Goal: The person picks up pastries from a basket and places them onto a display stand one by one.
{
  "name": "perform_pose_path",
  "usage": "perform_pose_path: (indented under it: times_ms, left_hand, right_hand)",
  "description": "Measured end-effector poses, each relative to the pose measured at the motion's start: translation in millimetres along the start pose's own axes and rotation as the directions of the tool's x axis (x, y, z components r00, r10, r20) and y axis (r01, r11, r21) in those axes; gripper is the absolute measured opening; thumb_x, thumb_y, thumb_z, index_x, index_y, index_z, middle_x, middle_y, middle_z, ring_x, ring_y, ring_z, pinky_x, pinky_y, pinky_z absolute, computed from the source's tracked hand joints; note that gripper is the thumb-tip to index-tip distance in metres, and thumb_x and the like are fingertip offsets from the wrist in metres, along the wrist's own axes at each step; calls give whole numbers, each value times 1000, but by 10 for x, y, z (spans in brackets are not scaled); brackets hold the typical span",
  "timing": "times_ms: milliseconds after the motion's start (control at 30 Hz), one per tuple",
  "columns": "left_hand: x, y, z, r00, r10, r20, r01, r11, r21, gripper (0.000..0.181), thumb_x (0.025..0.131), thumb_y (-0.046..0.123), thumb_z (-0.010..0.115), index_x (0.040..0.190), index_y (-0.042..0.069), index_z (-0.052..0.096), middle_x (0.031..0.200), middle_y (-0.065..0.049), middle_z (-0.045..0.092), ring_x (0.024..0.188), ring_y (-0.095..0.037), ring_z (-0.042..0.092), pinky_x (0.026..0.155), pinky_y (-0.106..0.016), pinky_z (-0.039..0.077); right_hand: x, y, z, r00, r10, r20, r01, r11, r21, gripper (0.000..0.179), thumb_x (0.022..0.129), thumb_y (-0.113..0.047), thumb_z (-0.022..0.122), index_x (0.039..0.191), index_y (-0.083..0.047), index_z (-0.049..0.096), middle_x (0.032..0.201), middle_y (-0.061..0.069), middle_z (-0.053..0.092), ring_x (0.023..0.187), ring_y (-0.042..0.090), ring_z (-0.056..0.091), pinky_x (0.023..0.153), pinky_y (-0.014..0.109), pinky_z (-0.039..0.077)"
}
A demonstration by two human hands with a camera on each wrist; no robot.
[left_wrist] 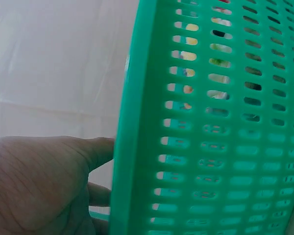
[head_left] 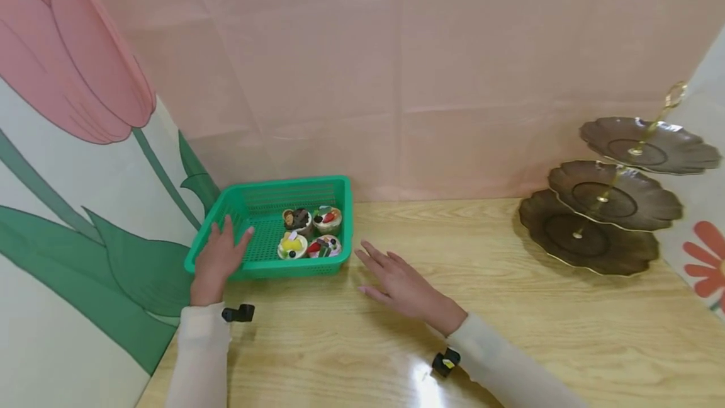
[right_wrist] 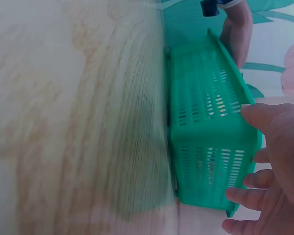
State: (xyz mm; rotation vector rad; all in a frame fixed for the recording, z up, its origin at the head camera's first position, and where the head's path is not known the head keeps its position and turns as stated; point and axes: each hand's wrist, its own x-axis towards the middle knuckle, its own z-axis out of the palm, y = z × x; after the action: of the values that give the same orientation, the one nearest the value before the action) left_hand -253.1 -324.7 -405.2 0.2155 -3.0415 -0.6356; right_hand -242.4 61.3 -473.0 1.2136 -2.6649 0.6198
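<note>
A green plastic basket (head_left: pixel 266 271) stands on the wooden table, with several decorated cupcakes (head_left: pixel 292 245) grouped at its right end. One has dark chocolate topping, another yellow fruit, the others red fruit and dark berries. My left hand (head_left: pixel 218 260) is over the basket's left front corner, fingers spread and holding nothing. In the left wrist view its thumb reaches up to the green rim, and the cupcakes show through the slots. Off the basket's right front corner, my right hand (head_left: pixel 404 285) hovers with fingers extended, nothing in it.
On the right side of the table is a three-tier brown stand (head_left: pixel 614 197) with scalloped plates and a gold rod. A pink cloth (head_left: pixel 453 68) hangs behind the table. At the left rises a panel with a tulip print (head_left: pixel 73 55).
</note>
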Motion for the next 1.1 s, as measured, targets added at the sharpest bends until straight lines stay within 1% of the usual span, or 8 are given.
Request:
perform_pose_path:
  times_ms: [133, 333, 433, 600, 767, 867, 933, 1100]
  left_hand:
    - [-14, -25, -41, 999, 7, -54, -7, 1000, -4, 86, 108, 56, 29, 159, -7, 2, 158, -44, 2, 140, -64, 19, 101, -76, 33]
    - [-17, -130, -74, 993, -30, -111, 30, 1000, -2, 84, 108, 53, 33, 160, -7, 6, 159, -43, -4, 144, -63, 7, 98, -79, 33]
    - [-16, -209, -86, 993, -66, -98, 66, 998, 4, 85, 108, 54, 30, 159, -9, 6, 157, -45, -3, 143, -64, 9, 99, -78, 33]
    - [-26, -325, -159, 994, -105, -26, 106, 994, 10, 91, 106, 59, 20, 156, -15, 1, 151, -50, 13, 135, -66, 25, 102, -74, 34]
    - [-56, -374, -212, 993, -112, 41, 112, 994, 0, 94, 105, 62, 13, 155, -16, -3, 152, -48, 16, 138, -64, 23, 109, -71, 28]
    - [-56, -371, -207, 994, -102, 49, 102, 995, -2, 95, 104, 64, 11, 156, -14, -3, 152, -48, 17, 138, -64, 24, 108, -71, 28]
    - [-45, -362, -197, 995, -91, 46, 92, 996, -2, 96, 103, 66, 9, 156, -13, -3, 151, -48, 18, 137, -64, 25, 107, -71, 30]
    - [-14, -331, -180, 998, -58, 23, 58, 998, -7, 96, 103, 65, 8, 155, -15, 0, 152, -46, 20, 138, -62, 26, 109, -70, 28]
  right_hand:
    - [12, -36, 23, 1000, -5, -1, 5, 999, 42, 76, 106, -45, 50, 163, -8, 18, 167, 13, 20, 145, 30, 40, 116, 54, 32]
    - [20, -69, 52, 1000, -1, 10, 0, 996, 90, 79, 106, -45, 51, 165, -12, 10, 167, 11, 23, 145, 27, 39, 116, 50, 33]
    - [33, -87, 56, 1000, 3, 9, -4, 996, 91, 78, 106, -44, 52, 165, -16, 11, 167, 9, 21, 145, 29, 40, 116, 51, 34]
    - [65, -102, 69, 999, 14, -32, -13, 999, 52, 75, 104, -36, 59, 165, -20, 18, 167, 10, 22, 143, 32, 43, 113, 53, 37]
    - [93, -111, 120, 996, -54, -72, 52, 998, -35, 75, 101, -27, 64, 162, -9, 24, 167, 14, 21, 149, 31, 33, 116, 51, 34]
    - [93, -114, 145, 991, -105, -78, 97, 990, -104, 77, 101, -25, 65, 161, -1, 23, 168, 15, 19, 152, 32, 25, 118, 49, 31]
    - [86, -117, 136, 991, -109, -84, 99, 988, -116, 76, 101, -25, 65, 161, -1, 24, 168, 14, 20, 153, 32, 24, 119, 47, 30]
    - [75, -117, 54, 990, -81, -115, 74, 995, -60, 67, 104, -27, 61, 159, -3, 31, 166, 13, 26, 152, 32, 25, 118, 47, 30]
